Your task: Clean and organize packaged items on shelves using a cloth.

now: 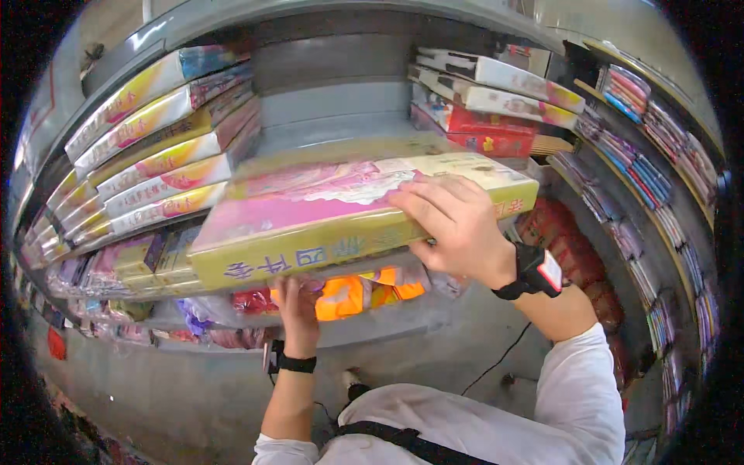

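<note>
A large flat packaged box (349,209) with olive-yellow sides and a pink pictured lid lies in front of me, its near edge sticking out from a grey metal shelf (343,104). Writing runs along its front side. My right hand (453,224) grips that front edge right of the middle, fingers on the lid and thumb below. From underneath, my left hand (297,311) supports the box near its left half; its fingertips are partly hidden there. Each wrist wears a black strap with a small device.
White-and-yellow boxes (168,168) are piled to the left. More white boxes (517,87) sit above red boxes (494,142) on the right. Orange packages (343,296) fill a lower shelf. Wooden-edged racks (645,174) hold folded textiles. A dark cable (500,357) crosses the floor.
</note>
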`<action>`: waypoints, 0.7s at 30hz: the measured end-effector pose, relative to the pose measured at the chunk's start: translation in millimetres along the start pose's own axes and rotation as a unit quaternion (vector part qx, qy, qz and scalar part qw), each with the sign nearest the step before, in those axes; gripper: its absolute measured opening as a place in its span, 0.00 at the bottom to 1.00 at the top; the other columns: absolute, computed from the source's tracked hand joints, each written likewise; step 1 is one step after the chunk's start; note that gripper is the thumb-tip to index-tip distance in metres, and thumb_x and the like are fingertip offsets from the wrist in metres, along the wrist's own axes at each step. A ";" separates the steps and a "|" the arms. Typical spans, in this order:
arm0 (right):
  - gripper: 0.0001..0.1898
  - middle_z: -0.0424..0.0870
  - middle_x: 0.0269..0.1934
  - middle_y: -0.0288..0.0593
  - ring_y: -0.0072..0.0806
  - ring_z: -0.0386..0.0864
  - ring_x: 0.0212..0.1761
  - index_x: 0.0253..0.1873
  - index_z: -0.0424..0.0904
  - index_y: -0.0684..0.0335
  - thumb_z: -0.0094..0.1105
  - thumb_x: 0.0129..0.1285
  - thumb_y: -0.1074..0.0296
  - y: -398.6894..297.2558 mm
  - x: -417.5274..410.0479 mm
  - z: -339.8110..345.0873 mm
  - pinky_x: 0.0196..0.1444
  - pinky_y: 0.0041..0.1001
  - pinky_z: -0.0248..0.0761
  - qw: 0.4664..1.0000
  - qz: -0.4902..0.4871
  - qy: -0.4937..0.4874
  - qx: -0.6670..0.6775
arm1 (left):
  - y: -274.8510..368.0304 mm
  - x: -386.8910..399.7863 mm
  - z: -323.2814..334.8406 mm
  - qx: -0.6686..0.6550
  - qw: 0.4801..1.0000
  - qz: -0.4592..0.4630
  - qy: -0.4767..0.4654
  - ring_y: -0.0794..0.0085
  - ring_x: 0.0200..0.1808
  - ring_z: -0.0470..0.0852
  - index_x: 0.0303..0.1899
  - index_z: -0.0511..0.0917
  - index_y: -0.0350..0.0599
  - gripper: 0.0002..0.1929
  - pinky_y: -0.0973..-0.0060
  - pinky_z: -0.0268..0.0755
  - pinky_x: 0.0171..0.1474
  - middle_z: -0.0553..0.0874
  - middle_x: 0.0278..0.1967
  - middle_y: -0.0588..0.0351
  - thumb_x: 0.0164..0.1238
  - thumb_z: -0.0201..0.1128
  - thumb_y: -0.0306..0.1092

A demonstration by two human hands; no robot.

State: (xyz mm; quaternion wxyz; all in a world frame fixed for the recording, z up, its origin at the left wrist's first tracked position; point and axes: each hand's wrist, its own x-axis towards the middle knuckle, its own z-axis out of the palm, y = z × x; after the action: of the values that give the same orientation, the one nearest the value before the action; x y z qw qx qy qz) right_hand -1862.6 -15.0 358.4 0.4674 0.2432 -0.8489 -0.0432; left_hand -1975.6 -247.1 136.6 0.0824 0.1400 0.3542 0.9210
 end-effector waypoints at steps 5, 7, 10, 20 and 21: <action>0.28 0.84 0.42 0.43 0.42 0.83 0.41 0.51 0.80 0.59 0.68 0.36 0.71 -13.4 11.6 -63.0 0.43 0.36 0.76 0.999 -0.001 0.024 0.047 | -43.5 -20.1 24.0 -0.063 0.985 -0.157 0.017 0.61 0.50 0.82 0.60 0.68 0.59 0.25 0.57 0.75 0.53 0.81 0.50 0.56 0.68 0.60 0.58; 0.27 0.84 0.40 0.46 0.42 0.83 0.40 0.51 0.79 0.62 0.71 0.40 0.70 -19.0 14.7 -79.3 0.43 0.35 0.76 0.998 0.019 0.017 0.055 | -53.8 -28.3 40.2 -0.077 0.975 -0.208 0.015 0.58 0.54 0.80 0.61 0.67 0.61 0.27 0.54 0.73 0.57 0.79 0.53 0.52 0.68 0.58 0.61; 0.30 0.84 0.42 0.49 0.37 0.84 0.42 0.55 0.77 0.68 0.76 0.45 0.67 -25.5 22.0 -93.6 0.48 0.31 0.75 0.983 0.043 0.074 0.165 | -57.0 -45.0 71.6 -0.108 0.961 -0.253 -0.009 0.49 0.58 0.77 0.64 0.64 0.63 0.31 0.49 0.71 0.60 0.76 0.58 0.45 0.66 0.55 0.66; 0.20 0.86 0.42 0.44 0.28 0.83 0.40 0.52 0.79 0.73 0.69 0.56 0.70 -51.4 66.9 -100.2 0.45 0.26 0.76 0.674 0.276 0.251 0.638 | -15.9 -77.7 113.5 -0.303 0.925 -0.099 -0.204 0.48 0.72 0.61 0.72 0.56 0.53 0.50 0.38 0.53 0.70 0.60 0.72 0.47 0.53 0.60 0.74; 0.17 0.85 0.41 0.44 0.29 0.83 0.39 0.51 0.78 0.72 0.67 0.58 0.71 -51.2 68.7 -98.7 0.44 0.27 0.77 0.618 0.303 0.261 0.677 | -3.9 -79.0 115.6 -0.301 0.928 -0.098 -0.198 0.48 0.72 0.61 0.72 0.56 0.53 0.50 0.38 0.53 0.70 0.60 0.72 0.47 0.53 0.60 0.74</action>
State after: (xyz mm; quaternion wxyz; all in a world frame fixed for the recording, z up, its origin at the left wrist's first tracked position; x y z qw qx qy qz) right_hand -1793.7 -75.9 451.2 0.3588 0.2208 -0.5058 0.7528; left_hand -1864.0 -191.4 200.2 0.2784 0.2526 0.0488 0.9254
